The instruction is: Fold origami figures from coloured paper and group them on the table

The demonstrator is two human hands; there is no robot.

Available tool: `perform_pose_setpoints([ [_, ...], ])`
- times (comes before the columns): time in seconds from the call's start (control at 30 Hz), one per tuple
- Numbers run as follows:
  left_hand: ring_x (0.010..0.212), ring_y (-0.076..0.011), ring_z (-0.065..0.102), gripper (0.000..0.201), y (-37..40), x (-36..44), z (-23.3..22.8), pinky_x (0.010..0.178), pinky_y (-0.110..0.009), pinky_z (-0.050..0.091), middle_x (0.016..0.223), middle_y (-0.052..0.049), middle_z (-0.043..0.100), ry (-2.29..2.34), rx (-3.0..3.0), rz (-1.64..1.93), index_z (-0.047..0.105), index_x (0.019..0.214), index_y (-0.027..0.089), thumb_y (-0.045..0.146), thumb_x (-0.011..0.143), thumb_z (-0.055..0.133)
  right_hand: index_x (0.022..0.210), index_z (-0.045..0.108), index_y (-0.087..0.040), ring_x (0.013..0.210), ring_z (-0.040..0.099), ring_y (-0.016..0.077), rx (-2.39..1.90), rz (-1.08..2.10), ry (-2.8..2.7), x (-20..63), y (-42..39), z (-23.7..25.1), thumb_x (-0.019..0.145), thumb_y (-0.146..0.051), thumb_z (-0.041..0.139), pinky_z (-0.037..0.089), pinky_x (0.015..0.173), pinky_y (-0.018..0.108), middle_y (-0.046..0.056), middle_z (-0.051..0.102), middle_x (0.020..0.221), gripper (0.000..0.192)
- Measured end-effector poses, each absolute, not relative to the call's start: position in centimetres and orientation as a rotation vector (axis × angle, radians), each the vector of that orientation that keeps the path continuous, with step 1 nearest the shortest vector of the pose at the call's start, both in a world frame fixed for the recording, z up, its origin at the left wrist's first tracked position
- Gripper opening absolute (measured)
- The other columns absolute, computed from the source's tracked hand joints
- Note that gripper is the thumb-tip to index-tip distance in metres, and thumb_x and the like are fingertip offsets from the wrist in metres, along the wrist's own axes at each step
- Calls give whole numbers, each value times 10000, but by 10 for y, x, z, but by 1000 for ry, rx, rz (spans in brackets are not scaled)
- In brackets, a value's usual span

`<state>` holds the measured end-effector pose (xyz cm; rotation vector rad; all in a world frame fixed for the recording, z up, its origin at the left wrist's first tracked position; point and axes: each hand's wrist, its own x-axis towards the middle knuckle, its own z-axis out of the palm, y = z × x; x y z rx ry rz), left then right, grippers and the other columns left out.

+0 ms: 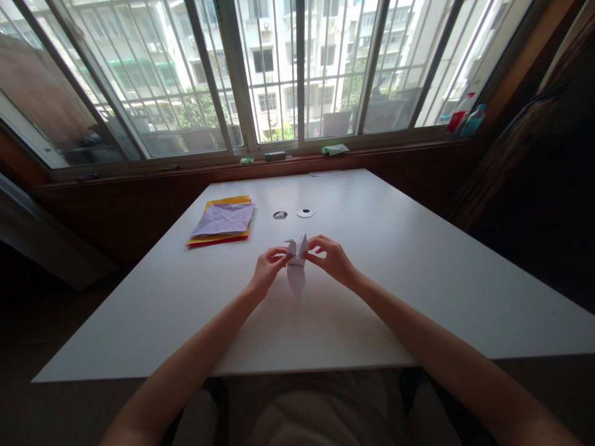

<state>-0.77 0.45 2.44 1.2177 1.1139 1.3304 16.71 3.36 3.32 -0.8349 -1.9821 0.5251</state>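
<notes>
A small folded pale-lilac paper crane (296, 259) is held between both hands over the middle of the white table (400, 310). Its beak-like bent tip leans left, and a second pointed tip rises on the right. My left hand (268, 267) pinches its left side with thumb and fingers. On the other side, my right hand (334, 255) pinches the right part, the thumb low and the fingers curled above. A wing-like flap points down toward me, or this may partly be a reflection on the glossy tabletop.
Left of the hands lies a stack of coloured paper (218, 223), a creased lilac sheet over yellow and red ones. Two small round discs (305, 213) lie beyond the hands. A barred window (300, 74) and a sill with small packets (334, 149) stand behind the table.
</notes>
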Motion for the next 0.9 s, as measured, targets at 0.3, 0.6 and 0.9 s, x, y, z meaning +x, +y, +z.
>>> perform_pose_setpoints([
  [0.3, 662, -129, 567, 283, 12, -11, 14, 540, -196, 432, 743, -20, 606, 1178, 1154, 1275, 600, 717, 156, 317, 530, 737, 659, 596, -172, 601, 533, 114, -973, 350, -2045, 170, 46, 17, 735, -180, 560, 419, 563, 237, 15, 600, 702, 84],
  [0.6, 710, -125, 588, 292, 15, -13, 14, 685, -250, 446, 843, -30, 610, 1096, 1020, 1238, 590, 795, 165, 328, 582, 706, 756, 633, -168, 678, 608, 163, -1007, 657, -1815, 166, 44, 21, 722, -192, 553, 460, 624, 275, 36, 664, 733, 90],
  [0.9, 790, -127, 568, 277, 20, -16, 7, 683, -222, 406, 884, -11, 618, 1016, 957, 1268, 588, 791, 182, 322, 584, 708, 726, 602, -152, 650, 586, 146, -963, 1145, -1514, 165, 57, 5, 637, -269, 612, 467, 599, 282, 33, 648, 724, 148],
])
